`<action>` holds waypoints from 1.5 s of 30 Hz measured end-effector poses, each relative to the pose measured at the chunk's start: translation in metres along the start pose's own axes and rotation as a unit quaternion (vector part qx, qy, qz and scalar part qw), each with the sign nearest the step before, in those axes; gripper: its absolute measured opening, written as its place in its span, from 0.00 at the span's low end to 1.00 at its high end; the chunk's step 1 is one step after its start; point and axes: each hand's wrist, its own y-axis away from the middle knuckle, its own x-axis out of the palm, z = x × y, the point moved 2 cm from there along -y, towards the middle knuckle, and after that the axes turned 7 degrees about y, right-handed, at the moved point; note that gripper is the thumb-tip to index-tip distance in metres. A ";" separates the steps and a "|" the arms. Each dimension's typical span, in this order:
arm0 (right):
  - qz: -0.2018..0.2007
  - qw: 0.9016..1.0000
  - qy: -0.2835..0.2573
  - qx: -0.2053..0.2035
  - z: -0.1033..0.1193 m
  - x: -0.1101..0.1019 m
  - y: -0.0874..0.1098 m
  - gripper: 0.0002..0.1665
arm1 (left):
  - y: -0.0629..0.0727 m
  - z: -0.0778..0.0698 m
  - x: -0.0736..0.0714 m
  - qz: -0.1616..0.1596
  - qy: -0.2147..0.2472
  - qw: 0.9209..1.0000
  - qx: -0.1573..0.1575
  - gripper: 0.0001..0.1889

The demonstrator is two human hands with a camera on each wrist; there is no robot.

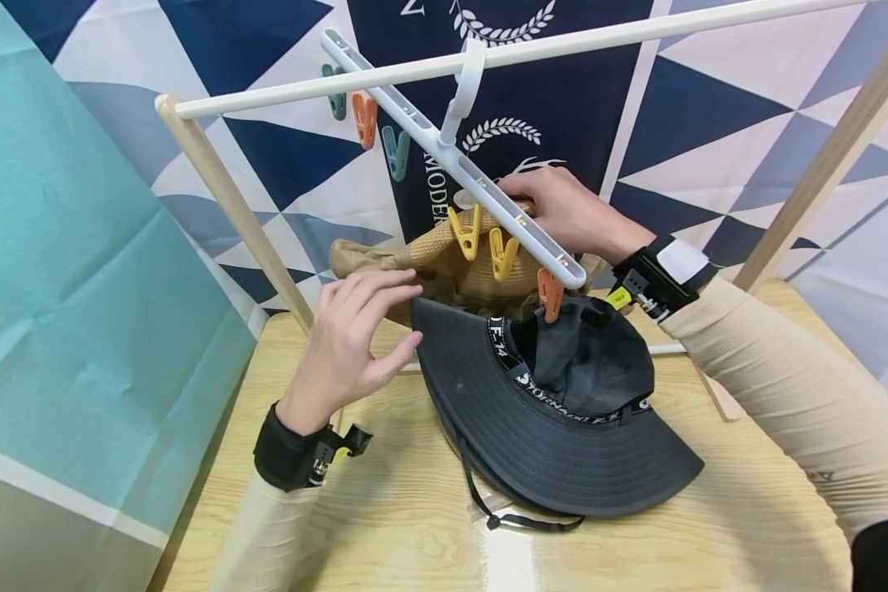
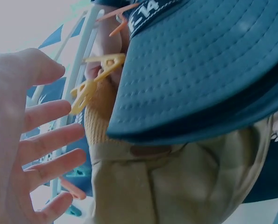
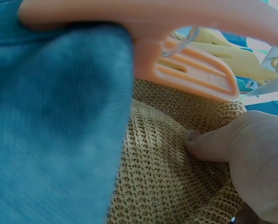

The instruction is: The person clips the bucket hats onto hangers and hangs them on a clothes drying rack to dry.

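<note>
A black wide-brimmed sun hat [image 1: 548, 456], with white lettering on its band and a dangling chin cord, hangs from an orange clip [image 1: 550, 294] on a pale clip hanger [image 1: 505, 205]. Behind it is a tan hat [image 1: 432, 259] with a knitted mesh part. My right hand [image 1: 573, 212] reaches behind the hanger and pinches the tan hat's mesh [image 3: 153, 154], thumb on the near side. Spread and holding nothing, my left hand [image 1: 348, 341] is just left of the black brim; its fingertips come close to the tan cloth. Two yellow clips [image 1: 466, 234] hang in front of the mesh.
The hanger hooks over a white rail [image 1: 614, 39] on a wooden-legged rack [image 1: 229, 205]. At the hanger's far end are another orange clip [image 1: 365, 119] and two green clips [image 1: 395, 154]. Below is a wood-grain table [image 1: 385, 526], with a patterned cloth [image 1: 718, 107] behind.
</note>
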 end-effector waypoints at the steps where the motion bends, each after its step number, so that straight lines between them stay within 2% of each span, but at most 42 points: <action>1: 0.000 1.000 0.002 0.000 0.000 0.000 0.000 0.07 | -0.002 0.002 -0.002 -0.003 -0.002 1.000 -0.003 0.24; 5: 0.002 1.000 0.003 0.001 -0.001 0.000 0.001 0.08 | -0.010 0.009 -0.008 -0.012 -0.011 1.000 -0.016 0.24; 10: 0.002 1.000 -0.003 0.000 -0.003 0.000 0.002 0.08 | -0.021 0.016 -0.011 -0.007 -0.022 1.000 -0.019 0.25; 20: 0.002 1.000 -0.006 -0.009 -0.002 0.004 0.000 0.06 | -0.034 0.028 -0.011 0.031 -0.030 0.997 -0.057 0.28; 31: 0.004 1.000 -0.006 -0.012 -0.003 0.003 0.000 0.06 | -0.047 0.035 -0.008 0.074 -0.055 0.994 -0.061 0.29; 35: 0.001 1.000 -0.015 -0.014 -0.002 0.003 0.000 0.06 | -0.053 0.036 -0.006 0.101 -0.077 0.989 -0.069 0.29; 41: 0.003 1.000 -0.016 -0.016 -0.001 0.005 0.000 0.06 | -0.059 0.039 -0.002 0.159 -0.119 0.976 -0.094 0.31; 45: 0.003 1.000 -0.018 -0.020 -0.001 0.006 0.001 0.06 | -0.061 0.040 0.002 0.178 -0.133 0.969 -0.106 0.32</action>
